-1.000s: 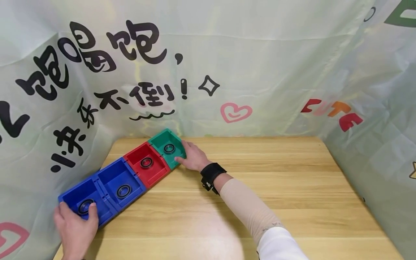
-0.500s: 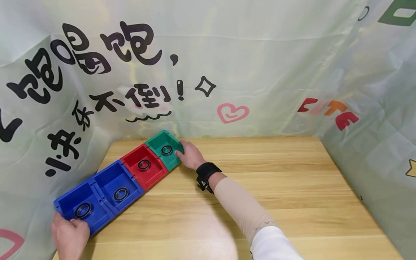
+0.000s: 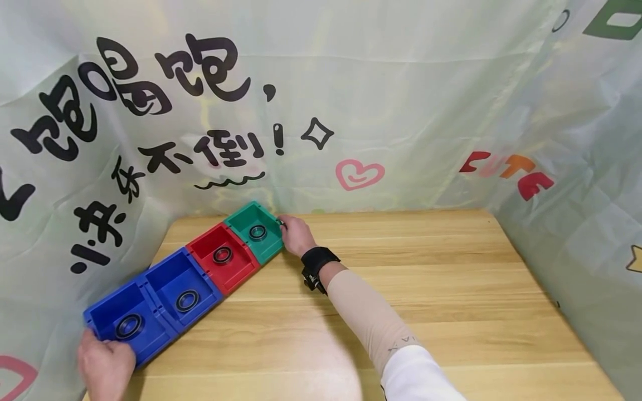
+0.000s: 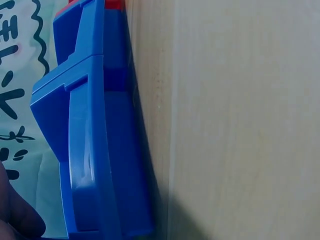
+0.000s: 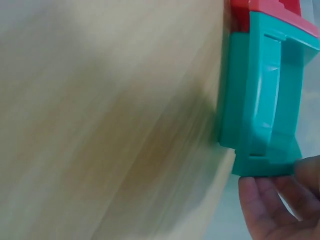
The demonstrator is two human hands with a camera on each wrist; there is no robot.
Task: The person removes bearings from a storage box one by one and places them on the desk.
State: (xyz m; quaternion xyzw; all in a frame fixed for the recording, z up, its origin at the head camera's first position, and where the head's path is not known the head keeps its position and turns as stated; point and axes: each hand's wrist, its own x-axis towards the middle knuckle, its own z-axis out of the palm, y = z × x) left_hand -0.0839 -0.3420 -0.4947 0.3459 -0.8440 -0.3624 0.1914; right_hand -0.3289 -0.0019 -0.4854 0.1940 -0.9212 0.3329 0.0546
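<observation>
Two blue bins, a red bin (image 3: 246,278) and a green bin (image 3: 275,252) stand joined in a slanting row on the table's left side. Each holds one ring-shaped ball bearing, like the bearing (image 3: 129,326) in the nearest blue bin (image 3: 157,340). My left hand (image 3: 105,365) grips that bin's outer end, its thumb near the rim. At the row's far end my right hand (image 3: 298,238) pinches the green bin's end wall. The right wrist view shows the thumb at the rim and fingers (image 5: 265,200) against the outside. Most of the left hand is outside the left wrist view.
The wooden table (image 3: 401,295) extends to the right of the row. A printed cloth (image 3: 411,100) hangs along the back and both sides, close behind the bins. The second blue bin (image 3: 203,309) sits between the nearest one and the red bin.
The row has shifted slightly left and toward me in the view. My left thumb has come out of the nearest blue bin to its end; my right thumb has drawn back to the green bin's end wall.
</observation>
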